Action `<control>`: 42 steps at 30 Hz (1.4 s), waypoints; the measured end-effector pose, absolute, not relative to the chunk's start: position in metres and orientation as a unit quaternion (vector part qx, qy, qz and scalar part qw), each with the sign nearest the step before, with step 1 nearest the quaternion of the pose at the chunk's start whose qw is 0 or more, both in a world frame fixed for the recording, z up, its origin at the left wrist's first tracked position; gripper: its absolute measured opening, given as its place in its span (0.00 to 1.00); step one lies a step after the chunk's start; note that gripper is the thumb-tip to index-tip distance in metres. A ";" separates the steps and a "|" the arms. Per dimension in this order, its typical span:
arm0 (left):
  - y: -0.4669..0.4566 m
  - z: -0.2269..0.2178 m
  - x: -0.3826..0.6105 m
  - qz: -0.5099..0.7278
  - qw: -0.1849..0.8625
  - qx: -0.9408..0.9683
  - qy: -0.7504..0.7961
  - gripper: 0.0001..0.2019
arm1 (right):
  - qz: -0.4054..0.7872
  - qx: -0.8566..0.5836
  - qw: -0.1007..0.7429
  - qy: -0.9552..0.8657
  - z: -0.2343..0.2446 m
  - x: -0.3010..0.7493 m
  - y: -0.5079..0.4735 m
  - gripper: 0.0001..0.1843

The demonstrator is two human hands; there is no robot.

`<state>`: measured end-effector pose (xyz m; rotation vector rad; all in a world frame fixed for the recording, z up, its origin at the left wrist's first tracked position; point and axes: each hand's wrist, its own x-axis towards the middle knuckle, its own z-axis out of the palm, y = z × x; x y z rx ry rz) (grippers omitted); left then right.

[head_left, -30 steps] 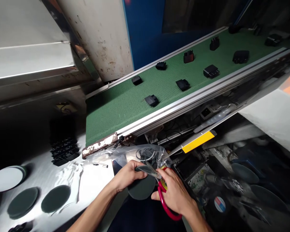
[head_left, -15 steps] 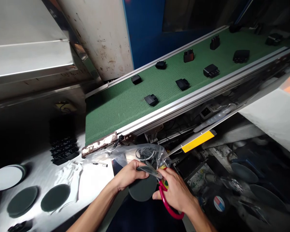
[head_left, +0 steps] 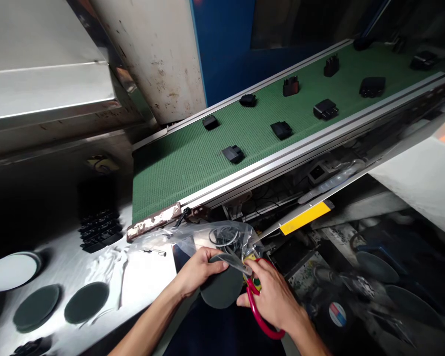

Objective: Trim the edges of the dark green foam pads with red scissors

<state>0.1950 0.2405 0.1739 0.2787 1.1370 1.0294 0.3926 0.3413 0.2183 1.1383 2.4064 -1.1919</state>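
Left grip: the left hand (head_left: 200, 269) pinches the upper left edge of a dark disc between thumb and fingers.
Right grip: the right hand (head_left: 274, 291) is closed around the red handles of the scissors (head_left: 255, 314).
Disc in work: the dark disc (head_left: 221, 291) is between the two hands, above the person's lap, its broad face visible.
Scissors: the pivot end points toward the upper edge of the disc; blade contact cannot be told.
Bag: a clear plastic bag (head_left: 193, 237) lies just beyond the hands, with cables (head_left: 224, 238) visible through or behind its film.
Counter: the metal counter (head_left: 61, 264) is to the left of the hands.
Counter discs: two dark discs (head_left: 86, 302) (head_left: 36, 309) lie side by side, with a white-faced disc (head_left: 11, 272) farther left.
Cloth: a crumpled white cloth (head_left: 109, 269) lies partly beneath the nearer dark disc.
Black parts: a row of black parts (head_left: 101, 230) sits behind the cloth.
Conveyor: a green belt (head_left: 178, 168) runs beyond the bag, carrying spaced black plug-type units (head_left: 233, 154).
Right side: a yellow strip (head_left: 306, 217) marks a panel edge.
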 end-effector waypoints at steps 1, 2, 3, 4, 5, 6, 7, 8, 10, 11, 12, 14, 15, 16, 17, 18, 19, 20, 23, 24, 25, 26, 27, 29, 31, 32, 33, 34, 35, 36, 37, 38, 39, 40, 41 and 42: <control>0.241 0.173 0.197 0.462 0.705 0.135 0.522 0.16 | -0.402 0.386 0.114 0.823 0.218 0.392 0.342 0.43; 0.242 0.173 0.197 0.460 0.700 0.142 0.527 0.15 | -0.400 0.383 0.115 0.825 0.219 0.391 0.342 0.43; 0.242 0.174 0.198 0.459 0.699 0.144 0.528 0.15 | -0.401 0.380 0.116 0.825 0.219 0.391 0.342 0.41; 0.242 0.174 0.197 0.458 0.703 0.142 0.526 0.15 | -0.404 0.379 0.116 0.825 0.220 0.391 0.343 0.38; 0.242 0.174 0.197 0.456 0.708 0.138 0.522 0.15 | -0.407 0.380 0.115 0.823 0.221 0.391 0.343 0.35; 0.242 0.174 0.196 0.454 0.712 0.134 0.518 0.15 | -0.409 0.382 0.113 0.821 0.221 0.391 0.343 0.32; 0.242 0.174 0.195 0.452 0.715 0.132 0.517 0.15 | -0.410 0.384 0.112 0.819 0.221 0.392 0.343 0.30; 0.242 0.173 0.195 0.450 0.716 0.132 0.517 0.15 | -0.411 0.386 0.114 0.818 0.222 0.392 0.342 0.27; 0.242 0.172 0.194 0.449 0.710 0.148 0.523 0.14 | -0.417 0.387 0.120 0.814 0.222 0.393 0.342 0.28; 0.242 0.172 0.194 0.449 0.702 0.161 0.529 0.13 | -0.418 0.384 0.122 0.814 0.222 0.393 0.341 0.31; 0.242 0.171 0.194 0.448 0.696 0.174 0.534 0.12 | -0.418 0.383 0.121 0.815 0.222 0.392 0.341 0.35; 0.244 0.171 0.194 0.448 0.687 0.193 0.539 0.10 | -0.412 0.384 0.116 0.818 0.222 0.390 0.340 0.38; 0.244 0.171 0.194 0.448 0.686 0.197 0.539 0.10 | -0.408 0.386 0.115 0.820 0.222 0.389 0.341 0.36; 0.245 0.172 0.194 0.448 0.688 0.196 0.536 0.10 | -0.405 0.386 0.116 0.821 0.222 0.389 0.341 0.31; 0.245 0.173 0.193 0.448 0.691 0.194 0.534 0.11 | -0.406 0.386 0.116 0.820 0.222 0.388 0.341 0.26; 0.245 0.174 0.193 0.449 0.693 0.193 0.530 0.11 | -0.410 0.383 0.116 0.820 0.222 0.388 0.341 0.23; 0.245 0.175 0.192 0.452 0.695 0.189 0.527 0.12 | -0.414 0.380 0.114 0.819 0.222 0.389 0.341 0.21; 0.244 0.176 0.193 0.457 0.697 0.184 0.521 0.12 | -0.419 0.377 0.111 0.818 0.223 0.389 0.341 0.20; 0.241 0.178 0.195 0.486 0.700 0.140 0.504 0.14 | -0.424 0.379 0.102 0.816 0.224 0.393 0.342 0.21; 0.240 0.177 0.197 0.493 0.701 0.119 0.502 0.15 | -0.422 0.381 0.104 0.816 0.224 0.393 0.342 0.21; 0.238 0.176 0.199 0.495 0.702 0.098 0.502 0.16 | -0.419 0.380 0.109 0.817 0.224 0.393 0.342 0.21; 0.237 0.174 0.201 0.494 0.705 0.081 0.503 0.16 | -0.417 0.378 0.116 0.818 0.225 0.393 0.343 0.22; 0.237 0.173 0.202 0.491 0.708 0.073 0.503 0.16 | -0.414 0.375 0.124 0.820 0.225 0.393 0.343 0.23; 0.237 0.171 0.204 0.486 0.709 0.078 0.505 0.15 | -0.408 0.368 0.134 0.825 0.226 0.391 0.344 0.30; 0.238 0.171 0.204 0.484 0.703 0.096 0.512 0.14 | -0.400 0.367 0.134 0.829 0.227 0.388 0.344 0.37; 0.239 0.172 0.203 0.484 0.700 0.102 0.516 0.14 | -0.395 0.368 0.134 0.831 0.227 0.388 0.344 0.36; 0.240 0.173 0.202 0.484 0.697 0.104 0.519 0.13 | -0.392 0.368 0.134 0.833 0.227 0.387 0.344 0.32; 0.241 0.174 0.201 0.483 0.696 0.105 0.521 0.13 | -0.391 0.369 0.133 0.833 0.227 0.387 0.344 0.28; 0.242 0.175 0.200 0.482 0.697 0.104 0.521 0.13 | -0.391 0.371 0.132 0.832 0.227 0.387 0.344 0.25; 0.242 0.176 0.199 0.479 0.699 0.104 0.521 0.13 | -0.392 0.371 0.132 0.831 0.227 0.387 0.344 0.23; 0.242 0.176 0.199 0.476 0.701 0.104 0.521 0.13 | -0.393 0.371 0.134 0.831 0.227 0.388 0.345 0.21; 0.242 0.176 0.198 0.472 0.702 0.108 0.523 0.13 | -0.395 0.371 0.135 0.830 0.227 0.388 0.345 0.20; 0.242 0.175 0.198 0.469 0.699 0.118 0.526 0.12 | -0.397 0.368 0.135 0.830 0.228 0.389 0.345 0.21; 0.243 0.175 0.198 0.467 0.695 0.131 0.531 0.12 | -0.400 0.364 0.134 0.830 0.228 0.389 0.346 0.24; 0.243 0.174 0.198 0.466 0.690 0.148 0.535 0.10 | -0.402 0.361 0.131 0.831 0.228 0.388 0.347 0.27; 0.244 0.173 0.198 0.465 0.684 0.161 0.537 0.10 | -0.402 0.360 0.127 0.832 0.228 0.388 0.347 0.30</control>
